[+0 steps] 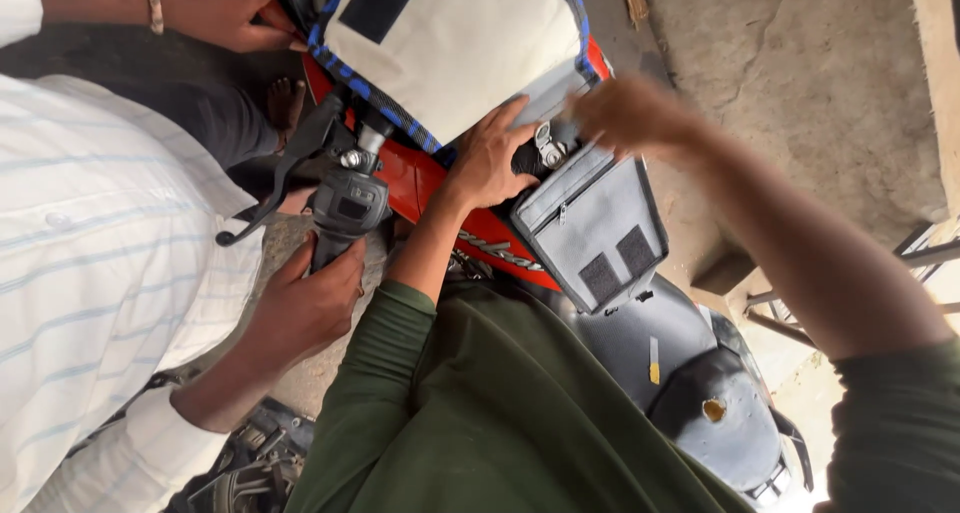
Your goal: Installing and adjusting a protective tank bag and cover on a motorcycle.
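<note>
Flat left grip [490, 158] on tank bag [590, 223]

Grey zipped tank bag [592, 223] (two dark patches), lying on red motorcycle tank [420, 178]

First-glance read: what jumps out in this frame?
The red motorcycle tank at centre, half covered by a grey zip pouch and a cream bag with blue trim. The left hand presses on the tank by the pouch; the blurred right hand hovers above it. A co-worker's hand grips the handlebar grip, left.
</note>
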